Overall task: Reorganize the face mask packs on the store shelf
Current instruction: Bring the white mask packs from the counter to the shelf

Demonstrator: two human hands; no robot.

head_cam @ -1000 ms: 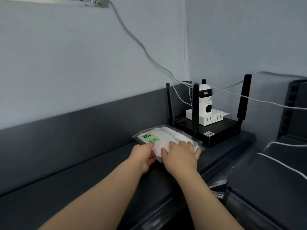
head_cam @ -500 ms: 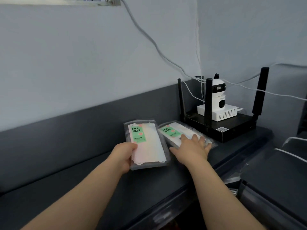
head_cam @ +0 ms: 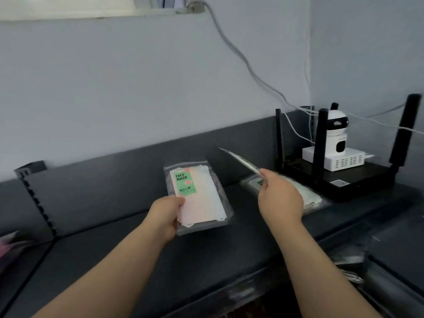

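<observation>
Just left of the router (head_cam: pixel 358 180), the right grip (head_cam: pixel 278 198) covers much of a flat mask pack (head_cam: pixel 309 196), so only a scrap of its label shows. The raised pack (head_cam: pixel 241 160) it pinches, also left of the router, is edge-on and blurred, and its face cannot be read. Farther left of the router, the left grip (head_cam: pixel 168 213) hides its fingers under the pink pack (head_cam: pixel 202 198), whose print below "FACE MASK" is too small to read. Far left of the router, a blurred pinkish thing (head_cam: pixel 9 246) is cut by the edge. The router's sticker is illegible.
</observation>
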